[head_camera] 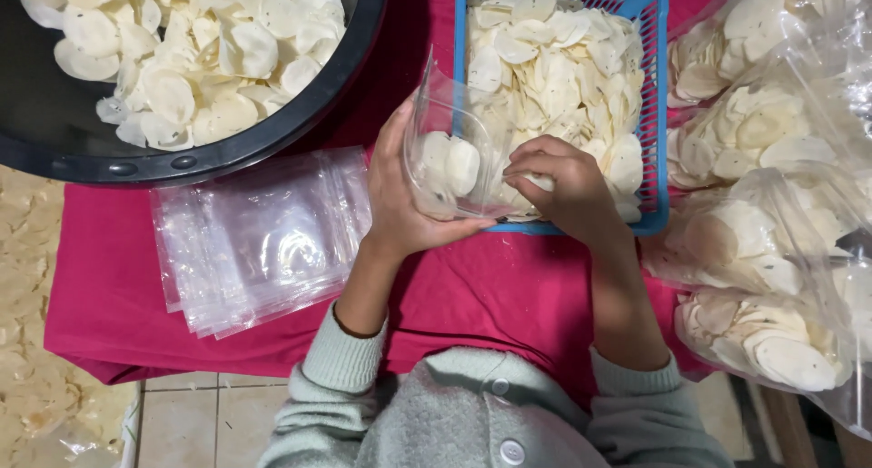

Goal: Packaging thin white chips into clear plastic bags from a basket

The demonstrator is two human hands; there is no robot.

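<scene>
My left hand (pixel 400 204) holds a small clear plastic bag (pixel 450 150) open, with a few pale round crackers inside. My right hand (pixel 559 186) has its fingers closed on crackers at the bag's mouth, over the near end of a blue plastic basket (pixel 656 114). The basket is heaped with the same white crackers (pixel 554 59). Both hands work above a magenta cloth (pixel 490 286) that covers the table.
A large black basin (pixel 54 132) of crackers sits at the upper left. A stack of flat empty clear bags (pixel 263 241) lies left of my left hand. Filled, packed bags of crackers (pixel 763 214) pile up at the right. Tiled floor shows below.
</scene>
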